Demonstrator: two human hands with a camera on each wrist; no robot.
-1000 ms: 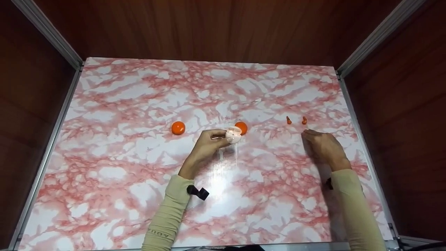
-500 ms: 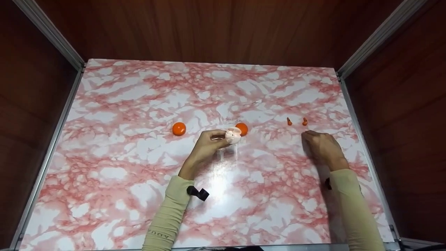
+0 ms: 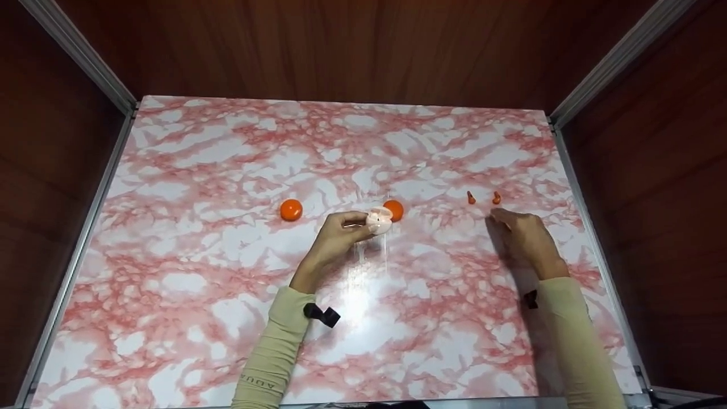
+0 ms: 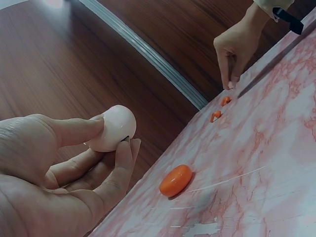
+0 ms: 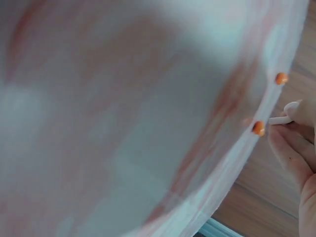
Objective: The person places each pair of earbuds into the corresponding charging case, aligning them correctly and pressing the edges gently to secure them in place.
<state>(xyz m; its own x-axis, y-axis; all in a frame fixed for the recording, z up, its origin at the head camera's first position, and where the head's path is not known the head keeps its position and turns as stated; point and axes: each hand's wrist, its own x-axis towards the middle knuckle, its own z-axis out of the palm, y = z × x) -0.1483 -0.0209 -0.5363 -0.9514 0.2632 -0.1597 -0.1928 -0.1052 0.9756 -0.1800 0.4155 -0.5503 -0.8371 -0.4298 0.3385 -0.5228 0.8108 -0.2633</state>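
My left hand holds a pale pink earbud case above the table, thumb on one side and fingers on the other. Its lid stands up in the head view; in the left wrist view the case shows as a smooth rounded shell. My right hand pinches a small pale earbud, its stem poking past the fingertips; the rest of it is hidden by fingers. Just beyond those fingertips, an orange earbud lies on the table, with a second orange earbud to its left.
A round orange case sits left of my left hand. Another orange case lies behind the pale case, partly covered by it in the head view. Dark wood panels enclose the marbled table at the back and sides.
My right hand has shifted slightly left and its wrist has turned a little, still pinching the pale earbud. My left hand and the case stay in place.
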